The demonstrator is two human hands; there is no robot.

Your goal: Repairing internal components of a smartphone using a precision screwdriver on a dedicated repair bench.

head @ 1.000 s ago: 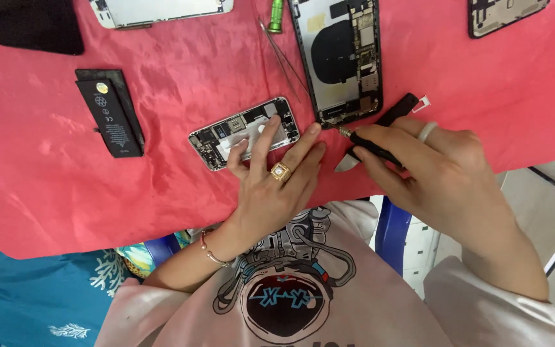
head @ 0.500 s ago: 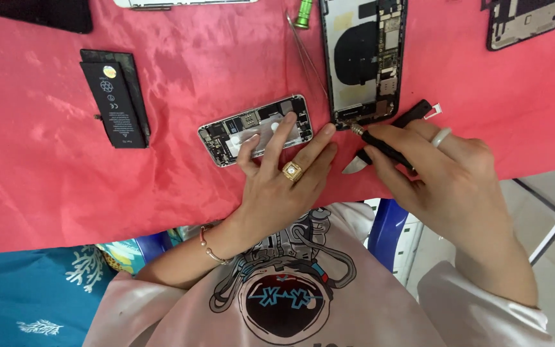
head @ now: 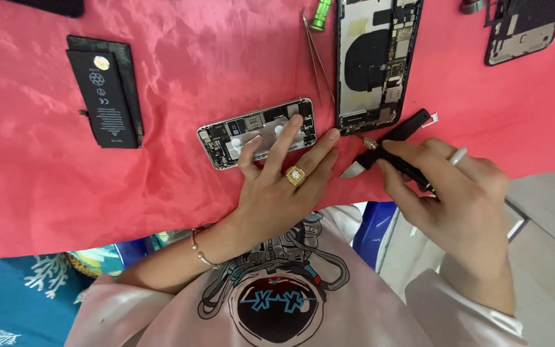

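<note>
Near the middle of the frame the left hand [head: 277,186] lay spread open and flat, gripping nothing, its fingertips pressing down on a small opened phone body [head: 257,133] that lay slanted on the red cloth [head: 181,193] covering the desk; a gold ring showed on one finger and a thin bracelet on the wrist. Just right of centre, the right hand [head: 454,193] was closed around a black screwdriver [head: 396,160], its metal tip pointing up and left toward the lower edge of a larger opened phone back [head: 375,61], which stood lengthwise in the upper middle of the frame, just beside the small one. A black pry tool [head: 409,125] lay touching or just above the screwdriver, beside the larger phone's lower corner. Thin tweezers [head: 316,54] and a green cylinder [head: 320,14] sat left of that phone at the top. A black battery [head: 104,96] rested well apart at upper left, and another dark phone part [head: 521,29] lay at upper right.
</note>
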